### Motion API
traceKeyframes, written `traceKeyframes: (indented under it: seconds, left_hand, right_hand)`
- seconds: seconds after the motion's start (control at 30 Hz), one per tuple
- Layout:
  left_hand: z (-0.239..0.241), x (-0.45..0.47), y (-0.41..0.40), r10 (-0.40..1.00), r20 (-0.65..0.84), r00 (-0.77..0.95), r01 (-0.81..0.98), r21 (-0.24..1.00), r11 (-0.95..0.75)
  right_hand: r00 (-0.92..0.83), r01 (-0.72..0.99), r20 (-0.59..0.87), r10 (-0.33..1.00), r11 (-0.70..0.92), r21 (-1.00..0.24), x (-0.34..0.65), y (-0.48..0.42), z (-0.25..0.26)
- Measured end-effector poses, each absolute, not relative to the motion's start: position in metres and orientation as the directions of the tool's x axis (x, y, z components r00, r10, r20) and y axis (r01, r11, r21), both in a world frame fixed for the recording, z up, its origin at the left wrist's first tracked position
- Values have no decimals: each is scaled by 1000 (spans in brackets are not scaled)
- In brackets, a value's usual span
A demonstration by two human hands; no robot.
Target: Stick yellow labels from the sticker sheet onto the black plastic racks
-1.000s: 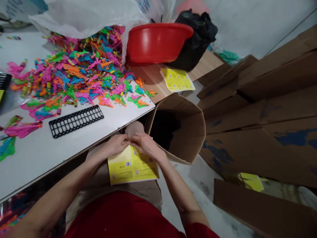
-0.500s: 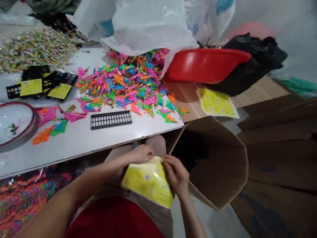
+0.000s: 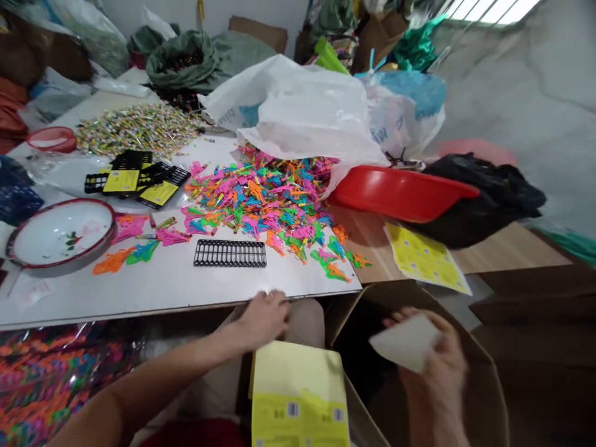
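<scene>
My right hand (image 3: 440, 366) holds a small whitish piece of paper (image 3: 410, 343) over the open cardboard box; some fingers are hidden behind the paper. My left hand (image 3: 265, 320) is closed with curled fingers, above my knee by the table's front edge. Whatever it may hold is hidden. Just below it, a yellow label sheet (image 3: 300, 416) with small printed codes rests by my lap, its upper part pale and bare. On the table beyond my left hand lies a black slotted plastic rack (image 3: 230, 253).
A heap of colourful plastic toys (image 3: 265, 198) covers the middle of the white table (image 3: 177, 292). To the right are a red basin (image 3: 400, 192), more yellow sheets (image 3: 426, 257) and the open cardboard box (image 3: 488, 379). An enamel bowl (image 3: 63, 233) and labelled black racks (image 3: 123, 180) stand left.
My right hand has moved right, away from the yellow sheet, carrying the whitish paper. My left hand has come off the sheet's top edge, and the sheet sits lower. The view has tilted up.
</scene>
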State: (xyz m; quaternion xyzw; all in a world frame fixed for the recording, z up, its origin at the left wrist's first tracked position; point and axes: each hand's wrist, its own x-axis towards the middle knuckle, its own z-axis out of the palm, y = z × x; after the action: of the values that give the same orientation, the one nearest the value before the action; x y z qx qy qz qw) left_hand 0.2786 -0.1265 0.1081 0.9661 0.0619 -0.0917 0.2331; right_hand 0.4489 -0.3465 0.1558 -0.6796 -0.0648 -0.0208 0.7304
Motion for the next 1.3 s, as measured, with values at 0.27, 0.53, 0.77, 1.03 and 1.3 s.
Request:
traceKeyframes:
  seconds: [0.27, 0.53, 0.77, 1.03, 1.3]
  left_hand:
    - [66, 239, -66, 444, 97, 891, 378, 382, -843]
    - [62, 200, -95, 130, 211, 969, 81, 224, -971]
    - [78, 166, -61, 669, 329, 666, 346, 658, -669]
    - [99, 217, -29, 755, -189, 627, 183, 979, 93]
    - [100, 225, -34, 824, -255, 506, 49, 962, 268]
  right_hand:
    - [649, 307, 65, 758, -182, -934, 420, -193, 119]
    - [347, 432, -66, 936, -222, -874, 404, -120, 93]
    - [201, 509, -42, 979, -140, -849, 395, -97, 100]
    - [203, 513, 49, 978, -64, -856, 373, -118, 124]
    - [543, 13, -246, 803, -301, -954, 369, -163, 96]
